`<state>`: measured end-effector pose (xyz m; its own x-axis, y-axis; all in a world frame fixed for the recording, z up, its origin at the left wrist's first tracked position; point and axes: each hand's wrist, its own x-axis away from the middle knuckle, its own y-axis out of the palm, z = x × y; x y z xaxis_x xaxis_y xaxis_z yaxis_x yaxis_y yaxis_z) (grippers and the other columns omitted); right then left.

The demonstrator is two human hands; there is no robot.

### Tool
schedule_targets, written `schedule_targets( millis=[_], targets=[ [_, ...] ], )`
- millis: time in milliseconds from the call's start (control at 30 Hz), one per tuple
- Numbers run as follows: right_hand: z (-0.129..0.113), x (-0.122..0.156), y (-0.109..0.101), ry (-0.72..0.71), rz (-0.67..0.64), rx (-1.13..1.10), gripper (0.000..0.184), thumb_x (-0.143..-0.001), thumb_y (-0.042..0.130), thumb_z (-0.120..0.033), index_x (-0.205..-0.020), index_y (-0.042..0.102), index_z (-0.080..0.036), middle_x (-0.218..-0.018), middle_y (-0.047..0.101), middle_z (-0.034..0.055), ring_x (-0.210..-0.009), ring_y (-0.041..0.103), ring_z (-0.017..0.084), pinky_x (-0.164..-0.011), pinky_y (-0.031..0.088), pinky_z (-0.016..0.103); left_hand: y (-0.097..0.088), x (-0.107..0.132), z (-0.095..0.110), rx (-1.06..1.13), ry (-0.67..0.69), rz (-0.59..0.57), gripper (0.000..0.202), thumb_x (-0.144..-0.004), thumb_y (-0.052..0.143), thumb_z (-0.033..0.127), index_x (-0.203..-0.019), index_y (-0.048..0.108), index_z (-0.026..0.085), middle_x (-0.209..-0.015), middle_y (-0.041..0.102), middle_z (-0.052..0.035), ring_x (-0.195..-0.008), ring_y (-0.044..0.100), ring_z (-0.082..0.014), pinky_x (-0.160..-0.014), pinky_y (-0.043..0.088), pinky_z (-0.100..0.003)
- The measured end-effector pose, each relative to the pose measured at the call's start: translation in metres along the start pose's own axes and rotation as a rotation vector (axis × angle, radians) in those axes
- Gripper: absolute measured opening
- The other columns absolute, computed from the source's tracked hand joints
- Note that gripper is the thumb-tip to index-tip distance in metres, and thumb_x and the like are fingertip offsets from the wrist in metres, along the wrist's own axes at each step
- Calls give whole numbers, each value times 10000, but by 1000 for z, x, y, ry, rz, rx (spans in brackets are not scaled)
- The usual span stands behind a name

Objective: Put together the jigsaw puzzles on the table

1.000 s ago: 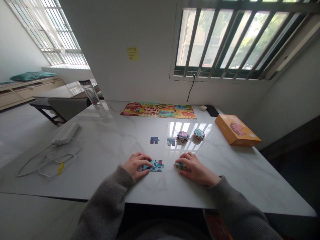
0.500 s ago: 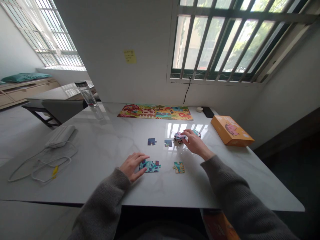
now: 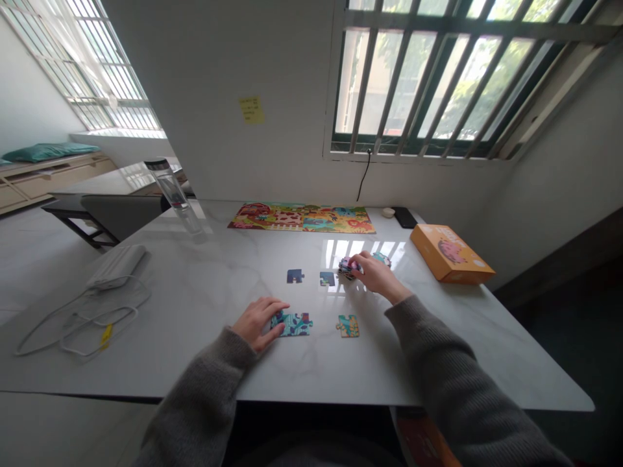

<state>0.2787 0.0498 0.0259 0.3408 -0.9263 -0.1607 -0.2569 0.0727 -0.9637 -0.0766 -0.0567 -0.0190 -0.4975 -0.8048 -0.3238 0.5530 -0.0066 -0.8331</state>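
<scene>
My left hand (image 3: 255, 322) is lying loosely open, its thumb and fingers touching the left end of the joined teal pieces (image 3: 296, 324). Beyond them, a dark-blue piece (image 3: 294, 276) and a notched piece (image 3: 326, 279) are lying apart. My right hand (image 3: 376, 274), fingers curled, is touching the puzzle stack (image 3: 346, 268); whether I am gripping a piece, I cannot tell. An orange-and-teal piece (image 3: 348, 326) is lying nearer me.

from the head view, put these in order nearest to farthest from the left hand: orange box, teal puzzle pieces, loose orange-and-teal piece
From the left hand:
1. Teal puzzle pieces: at its thumb and fingers.
2. Loose orange-and-teal piece: to its right, near the table's front edge.
3. Orange box: far right, farther back.
</scene>
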Motion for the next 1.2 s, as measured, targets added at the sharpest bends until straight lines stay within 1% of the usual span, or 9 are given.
schedule_targets(
  millis=[167, 300, 567, 633, 733, 933, 1000, 1100, 1200],
  targets=[
    [-3, 1, -3, 2, 17, 59, 300, -941, 610, -306, -1229, 595, -225, -1207, 600, 97, -972, 639, 222, -718, 423, 275, 1, 0, -1, -5, 1, 8, 356, -924, 543, 313, -1262, 589, 214, -1181, 638, -97, -1070, 583, -248, -985, 472, -413],
    [-6, 2, -6, 8, 63, 77, 279, -975, 536, -286, -1239, 596, -221, -1133, 670, 80, -964, 642, 218, -747, 427, 287, 1, 0, -1, -6, -2, 15, 354, -923, 540, 306, -1261, 592, 213, -1180, 640, -97, -1077, 588, -245, -988, 476, -411],
    [-15, 9, -4, -125, 172, 54, 217, -960, 476, -153, -1058, 665, -191, -1054, 653, 98, -1020, 591, 232, -867, 447, 322, 2, 1, -3, 6, -13, 18, 350, -923, 540, 294, -1258, 594, 212, -1187, 638, -100, -1093, 589, -247, -999, 475, -413],
    [-22, 17, -1, -149, 142, 18, 209, -979, 465, -182, -1060, 656, -198, -1041, 659, 86, -982, 608, 216, -843, 455, 304, 2, 1, -3, 6, -11, 18, 343, -925, 537, 291, -1255, 595, 214, -1185, 638, -97, -1090, 589, -245, -997, 474, -412],
    [-33, 30, 8, -119, 30, 32, 231, -984, 509, -286, -1171, 625, -214, -1119, 656, 89, -983, 639, 217, -778, 464, 284, 2, 1, -3, 5, -4, 17, 334, -927, 534, 287, -1246, 600, 213, -1183, 638, -94, -1083, 591, -243, -994, 473, -413],
    [-35, 31, 18, -11, -152, 54, 575, -879, 656, -468, -1364, 515, -193, -1286, 635, 146, -1122, 636, 312, -788, 484, 323, 2, -1, 0, 6, 3, 29, 315, -922, 543, 294, -1217, 619, 213, -1177, 642, -92, -1076, 597, -245, -974, 481, -405],
    [-34, 27, 16, -2, -203, 43, 583, -870, 660, -482, -1359, 514, -201, -1274, 654, 142, -1121, 640, 323, -778, 479, 328, 3, -2, 1, 16, 5, 30, 307, -926, 538, 297, -1207, 623, 207, -1180, 642, -96, -1068, 601, -242, -972, 481, -403],
    [-32, 24, 13, 38, -263, 38, 518, -857, 669, -497, -1267, 550, -204, -1138, 709, 124, -1004, 675, 312, -713, 461, 317, 3, -3, 5, 13, 19, 38, 290, -933, 526, 291, -1191, 626, 204, -1181, 646, -98, -1062, 606, -237, -956, 477, -399],
    [-29, 24, 14, 27, -242, -7, 486, -816, 716, -488, -1184, 553, -217, -1089, 694, 100, -963, 665, 288, -677, 443, 295, -1, -6, 12, -24, 53, 87, 274, -936, 523, 268, -1181, 629, 206, -1176, 653, -95, -1075, 604, -240, -942, 458, -403]
  ],
)
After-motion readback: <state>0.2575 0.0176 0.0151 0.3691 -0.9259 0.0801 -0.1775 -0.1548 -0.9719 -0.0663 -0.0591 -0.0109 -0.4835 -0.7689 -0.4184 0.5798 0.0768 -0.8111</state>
